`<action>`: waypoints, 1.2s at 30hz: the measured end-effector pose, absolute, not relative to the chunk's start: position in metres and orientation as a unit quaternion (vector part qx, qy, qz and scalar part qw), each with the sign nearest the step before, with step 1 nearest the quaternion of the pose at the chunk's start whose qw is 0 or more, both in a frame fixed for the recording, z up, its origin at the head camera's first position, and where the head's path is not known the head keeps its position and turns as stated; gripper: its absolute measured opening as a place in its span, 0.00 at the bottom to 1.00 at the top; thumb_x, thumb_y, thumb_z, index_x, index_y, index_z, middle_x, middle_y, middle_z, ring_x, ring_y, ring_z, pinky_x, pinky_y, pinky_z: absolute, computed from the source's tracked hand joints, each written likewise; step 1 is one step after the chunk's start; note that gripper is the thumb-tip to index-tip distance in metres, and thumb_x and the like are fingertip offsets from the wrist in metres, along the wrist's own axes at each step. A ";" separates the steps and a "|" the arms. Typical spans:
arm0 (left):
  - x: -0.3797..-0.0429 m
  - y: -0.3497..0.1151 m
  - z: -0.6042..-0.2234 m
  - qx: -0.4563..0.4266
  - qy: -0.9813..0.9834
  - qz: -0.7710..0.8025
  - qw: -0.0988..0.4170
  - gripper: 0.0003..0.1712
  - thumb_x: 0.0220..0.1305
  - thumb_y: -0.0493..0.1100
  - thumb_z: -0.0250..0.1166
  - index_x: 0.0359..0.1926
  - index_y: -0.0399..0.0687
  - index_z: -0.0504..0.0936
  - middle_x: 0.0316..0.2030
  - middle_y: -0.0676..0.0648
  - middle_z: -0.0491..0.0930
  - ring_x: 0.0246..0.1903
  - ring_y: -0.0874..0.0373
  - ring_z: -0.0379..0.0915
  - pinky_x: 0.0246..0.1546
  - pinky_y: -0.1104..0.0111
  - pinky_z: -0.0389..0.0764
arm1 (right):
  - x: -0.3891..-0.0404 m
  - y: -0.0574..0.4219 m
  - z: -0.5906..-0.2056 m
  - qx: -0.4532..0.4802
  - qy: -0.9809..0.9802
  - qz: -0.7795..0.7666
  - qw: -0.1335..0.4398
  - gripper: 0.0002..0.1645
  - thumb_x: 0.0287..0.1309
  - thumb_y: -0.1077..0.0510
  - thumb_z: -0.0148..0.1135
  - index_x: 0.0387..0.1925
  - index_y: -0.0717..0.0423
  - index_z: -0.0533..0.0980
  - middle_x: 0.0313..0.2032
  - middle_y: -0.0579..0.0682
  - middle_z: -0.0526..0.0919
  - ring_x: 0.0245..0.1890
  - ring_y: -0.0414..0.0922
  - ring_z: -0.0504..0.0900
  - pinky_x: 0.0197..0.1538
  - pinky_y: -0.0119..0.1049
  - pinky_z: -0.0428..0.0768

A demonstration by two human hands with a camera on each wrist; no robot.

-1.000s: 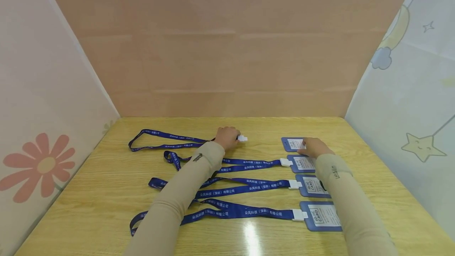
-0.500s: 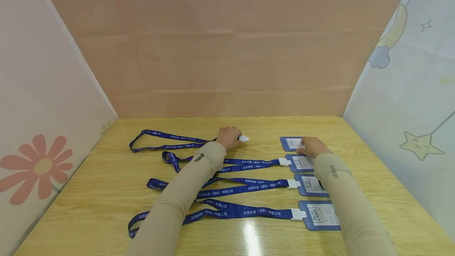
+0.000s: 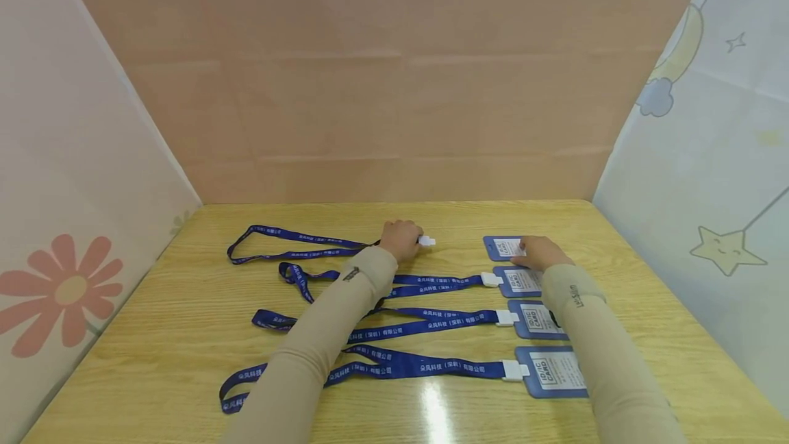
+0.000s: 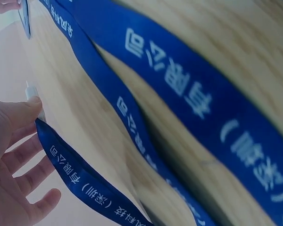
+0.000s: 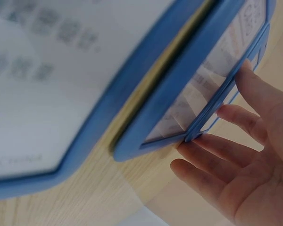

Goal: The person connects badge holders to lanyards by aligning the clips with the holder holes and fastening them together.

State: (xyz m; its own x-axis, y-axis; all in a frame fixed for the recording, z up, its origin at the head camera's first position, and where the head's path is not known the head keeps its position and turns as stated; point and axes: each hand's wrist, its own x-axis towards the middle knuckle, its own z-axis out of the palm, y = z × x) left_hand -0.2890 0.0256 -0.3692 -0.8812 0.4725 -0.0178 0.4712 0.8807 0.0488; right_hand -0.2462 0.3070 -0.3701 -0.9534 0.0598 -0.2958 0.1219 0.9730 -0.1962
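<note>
My left hand (image 3: 402, 240) is at the back of the table. Its thumb and forefinger pinch the white plastic clip (image 4: 32, 92) of the farthest blue lanyard (image 3: 308, 238), and the other fingers hang loosely bent in the left wrist view. The lanyard's loop trails off to the left. To the right, my right hand (image 3: 541, 253) holds the farthest blue badge holder (image 3: 496, 249) by its right part, with thumb (image 5: 254, 87) and fingers at its edges. This holder lies apart from the clip. Parts of it are hidden behind the hand.
Nearer to me, several blue lanyards (image 3: 456, 366) lie in rows, each with a white clip at a blue badge holder (image 3: 555, 371). My sleeves cross over some of them. A wall (image 3: 394, 88) stands behind the wooden table (image 3: 154, 334), with side walls left and right.
My left hand has moved a little to the right, drawing the clip and lanyard closer to the far badge holder. My right hand has stayed at that holder. The head view has shifted slightly.
</note>
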 end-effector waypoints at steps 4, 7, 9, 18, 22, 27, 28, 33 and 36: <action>-0.289 0.030 -0.372 0.244 0.970 0.021 0.010 0.15 0.65 0.50 0.58 0.50 0.55 0.81 0.47 0.52 0.82 0.46 0.54 0.78 0.53 0.57 0.74 | -0.247 0.307 -0.371 0.042 0.983 -0.104 0.147 0.30 0.59 0.51 0.61 0.54 0.69 0.68 0.49 0.68 0.77 0.41 0.54 0.76 0.55 0.55 0.73; -0.289 0.034 -0.373 0.245 0.969 0.020 0.010 0.15 0.65 0.50 0.58 0.50 0.55 0.81 0.47 0.52 0.82 0.46 0.55 0.77 0.52 0.57 0.74 | -0.248 0.307 -0.371 0.039 0.983 -0.102 0.146 0.30 0.59 0.51 0.61 0.54 0.69 0.68 0.50 0.68 0.76 0.42 0.55 0.76 0.55 0.55 0.72; -0.289 0.036 -0.373 0.243 0.970 0.019 0.013 0.15 0.65 0.49 0.58 0.50 0.56 0.81 0.47 0.52 0.82 0.46 0.55 0.77 0.52 0.57 0.74 | -0.247 0.308 -0.370 0.037 0.983 -0.103 0.146 0.30 0.58 0.50 0.61 0.54 0.69 0.68 0.49 0.68 0.77 0.41 0.55 0.77 0.54 0.55 0.73; -0.298 0.044 -0.385 0.245 0.969 0.027 0.019 0.14 0.62 0.50 0.61 0.49 0.55 0.81 0.43 0.52 0.82 0.42 0.55 0.77 0.48 0.58 0.74 | -0.250 0.309 -0.374 0.034 0.984 -0.101 0.139 0.29 0.58 0.50 0.61 0.52 0.68 0.69 0.48 0.67 0.78 0.44 0.57 0.78 0.54 0.55 0.73; -0.295 0.044 -0.383 0.243 0.969 0.020 0.028 0.15 0.64 0.50 0.59 0.51 0.55 0.81 0.45 0.51 0.82 0.44 0.54 0.77 0.52 0.57 0.73 | -0.249 0.307 -0.374 0.031 0.984 -0.104 0.140 0.29 0.59 0.51 0.60 0.53 0.68 0.69 0.50 0.68 0.77 0.47 0.59 0.77 0.56 0.56 0.72; -0.289 0.043 -0.379 0.246 0.969 0.018 0.004 0.14 0.65 0.50 0.59 0.49 0.56 0.81 0.44 0.53 0.83 0.44 0.55 0.78 0.51 0.57 0.74 | -0.251 0.306 -0.376 0.030 0.984 -0.106 0.139 0.28 0.59 0.51 0.60 0.53 0.68 0.69 0.50 0.68 0.77 0.47 0.59 0.77 0.55 0.56 0.72; -0.288 0.044 -0.379 0.245 0.969 0.019 -0.001 0.14 0.64 0.51 0.59 0.48 0.56 0.81 0.43 0.53 0.83 0.43 0.56 0.78 0.50 0.58 0.74 | -0.251 0.307 -0.376 0.030 0.984 -0.106 0.138 0.28 0.59 0.51 0.60 0.53 0.68 0.69 0.50 0.67 0.77 0.47 0.59 0.77 0.55 0.56 0.72; -0.286 0.050 -0.383 0.243 0.970 0.023 -0.005 0.13 0.63 0.51 0.60 0.46 0.56 0.82 0.42 0.53 0.83 0.42 0.56 0.78 0.50 0.57 0.74 | -0.250 0.306 -0.377 0.031 0.984 -0.106 0.137 0.28 0.59 0.52 0.60 0.53 0.68 0.69 0.50 0.67 0.77 0.46 0.58 0.77 0.56 0.56 0.72; -0.284 0.055 -0.386 0.241 0.970 0.015 0.001 0.13 0.64 0.52 0.59 0.45 0.55 0.82 0.41 0.53 0.83 0.41 0.55 0.78 0.50 0.57 0.74 | -0.248 0.304 -0.377 0.031 0.984 -0.105 0.140 0.28 0.59 0.52 0.60 0.53 0.68 0.69 0.50 0.67 0.77 0.45 0.57 0.77 0.56 0.56 0.72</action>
State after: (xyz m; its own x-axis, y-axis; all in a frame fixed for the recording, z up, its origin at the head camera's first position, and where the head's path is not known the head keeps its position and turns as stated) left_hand -0.2840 0.0546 -0.3863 -0.8838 0.4677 0.0057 0.4677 0.8834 0.0301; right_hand -0.2482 0.3044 -0.3771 -0.9590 0.0311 -0.2819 0.0897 0.9762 -0.1974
